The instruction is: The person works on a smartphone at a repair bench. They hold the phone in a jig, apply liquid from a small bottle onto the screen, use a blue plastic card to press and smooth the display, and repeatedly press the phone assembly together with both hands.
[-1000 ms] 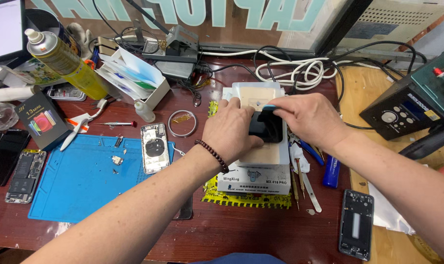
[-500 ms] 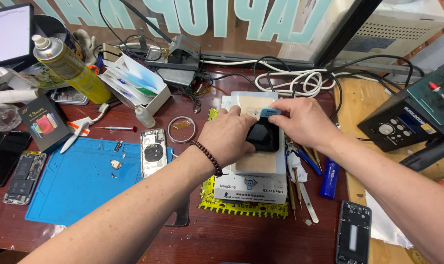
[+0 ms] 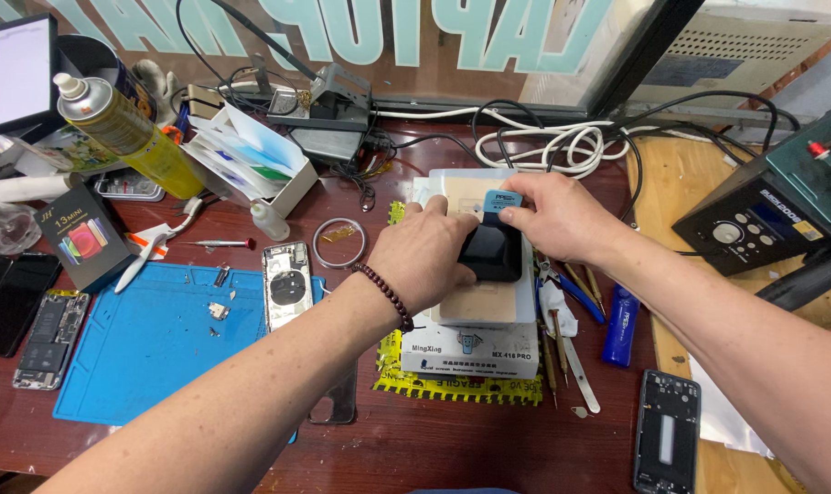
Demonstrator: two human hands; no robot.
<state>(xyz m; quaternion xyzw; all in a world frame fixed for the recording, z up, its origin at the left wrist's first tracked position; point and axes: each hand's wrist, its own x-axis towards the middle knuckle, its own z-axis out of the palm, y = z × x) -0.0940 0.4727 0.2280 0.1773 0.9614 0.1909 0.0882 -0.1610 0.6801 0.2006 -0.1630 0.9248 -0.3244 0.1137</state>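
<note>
A small black phone (image 3: 493, 252) lies on the tan pad of a white heating plate (image 3: 475, 340) near the middle of the bench. My left hand (image 3: 424, 256) rests on the phone's left side and holds it down. My right hand (image 3: 552, 215) grips a small blue pry card (image 3: 503, 200) at the phone's top edge. Both forearms reach in from the bottom of the head view. A dark bead bracelet (image 3: 385, 295) circles my left wrist.
A blue work mat (image 3: 150, 343) with an opened phone back (image 3: 285, 285) lies to the left. A yellow spray can (image 3: 123, 123), a small white bottle (image 3: 269, 220), coiled white cables (image 3: 571, 142), a black soldering station (image 3: 763, 220), loose tools (image 3: 571, 352) and a phone frame (image 3: 667, 444) surround the plate.
Both hands stay on the black phone. The right hand has lifted slightly, so the blue card now shows at the phone's top edge. The view has shifted a little.
</note>
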